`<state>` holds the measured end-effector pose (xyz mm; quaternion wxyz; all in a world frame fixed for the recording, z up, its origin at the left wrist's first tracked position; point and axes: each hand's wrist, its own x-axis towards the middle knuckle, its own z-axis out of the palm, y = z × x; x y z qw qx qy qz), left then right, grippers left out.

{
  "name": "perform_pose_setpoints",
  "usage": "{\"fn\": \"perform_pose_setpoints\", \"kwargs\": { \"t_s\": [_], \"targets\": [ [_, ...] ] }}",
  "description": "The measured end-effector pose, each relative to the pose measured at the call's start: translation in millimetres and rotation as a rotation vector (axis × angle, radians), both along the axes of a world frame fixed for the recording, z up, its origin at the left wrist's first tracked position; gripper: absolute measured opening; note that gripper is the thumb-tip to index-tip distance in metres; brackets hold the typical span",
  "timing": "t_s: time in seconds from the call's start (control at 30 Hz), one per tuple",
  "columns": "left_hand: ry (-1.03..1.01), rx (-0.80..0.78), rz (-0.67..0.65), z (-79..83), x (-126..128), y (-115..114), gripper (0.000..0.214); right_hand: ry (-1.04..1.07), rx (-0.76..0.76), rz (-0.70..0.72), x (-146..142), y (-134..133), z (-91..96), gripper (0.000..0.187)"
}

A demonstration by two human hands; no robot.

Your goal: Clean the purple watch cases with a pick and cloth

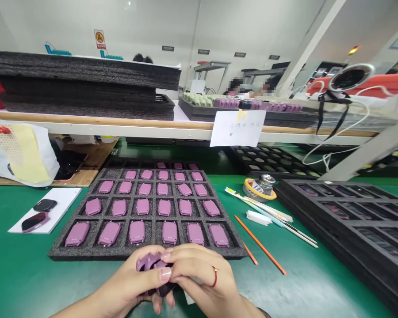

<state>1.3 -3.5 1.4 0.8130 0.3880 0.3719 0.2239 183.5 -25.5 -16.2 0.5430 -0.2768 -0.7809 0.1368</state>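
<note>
Several purple watch cases [147, 261] with dark faces are bunched together in my left hand [129, 282], whose thumb presses on them from the front. My right hand [205, 274] closes on the same bunch from the right, its fingertips on the cases; they hide part of them. A red string ring circles one right finger. Just beyond both hands lies a black foam tray [96, 252] with rows of purple cases [137, 231], backs up, one per compartment. A bit of something white [189, 297] shows below my right hand.
Orange sticks [260, 245], swabs or brushes [252, 204] and a metal-topped jar [267, 181] with tape lie right of the tray. Another black tray [345, 243] stands far right. On the left, two watch parts rest on a white pad [58, 216]. A shelf [135, 125] crosses behind.
</note>
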Motion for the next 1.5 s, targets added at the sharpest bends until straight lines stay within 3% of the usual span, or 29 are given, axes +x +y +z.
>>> {"fn": "perform_pose_setpoints", "kwargs": {
  "t_s": [0.1,0.17,0.23,0.33,0.47,0.57,0.67,0.77,0.8,0.87,1.0,1.1,1.23,1.5],
  "targets": [
    [0.038,0.082,0.02,-4.4,-2.0,1.9,0.054,-0.096,0.076,-0.031,5.7,-4.3,0.7,0.02],
    [0.097,0.218,0.051,-7.9,-3.8,4.3,0.046,-0.194,0.081,-0.103,20.5,-5.0,2.6,0.024],
    [0.185,0.4,0.106,-11.2,-5.5,6.6,0.036,-0.301,0.011,-0.285,49.6,-1.2,3.8,0.032],
    [0.311,0.611,0.188,-15.4,-6.1,9.2,0.026,-0.551,-0.145,-0.712,115.7,12.6,0.6,0.033],
    [0.313,0.626,0.204,-17.7,-3.4,11.1,0.025,-0.623,-0.209,-0.86,194.8,32.0,-10.3,0.045],
    [0.284,0.618,0.189,-17.9,-2.4,11.8,0.029,-0.636,-0.234,-0.855,210.4,38.9,-15.8,0.047],
    [0.255,0.628,0.175,-19.2,-2.9,12.0,0.033,-0.598,-0.222,-0.844,185.9,38.3,-13.9,0.037],
    [0.222,0.639,0.171,-20.5,-3.9,12.2,0.036,-0.527,-0.18,-0.789,133.2,31.4,-1.1,0.023],
    [0.22,0.649,0.171,-20.5,-4.3,12.4,0.037,-0.501,-0.153,-0.722,112.4,28.3,5.5,0.02],
    [0.228,0.68,0.163,-19.6,-4.9,13.1,0.037,-0.39,-0.091,-0.435,71.5,21.7,20.1,0.007],
    [0.267,0.716,0.144,-17.3,-5.5,13.9,0.036,-0.278,-0.042,-0.082,13.7,13.3,35.4,0.015],
    [0.272,0.677,0.139,-17.5,-4.7,13.0,0.033,-0.298,-0.031,-0.033,-1.0,14.5,25.4,0.013],
    [0.306,0.627,0.128,-18.1,-2.9,12.7,0.033,-0.301,0.014,-0.078,-0.8,20.2,9.0,0.018],
    [0.268,0.608,0.125,-14.6,-1.3,14.2,0.03,-0.332,0.137,-0.122,0.8,24.5,12.1,0.014]
  ]
}}
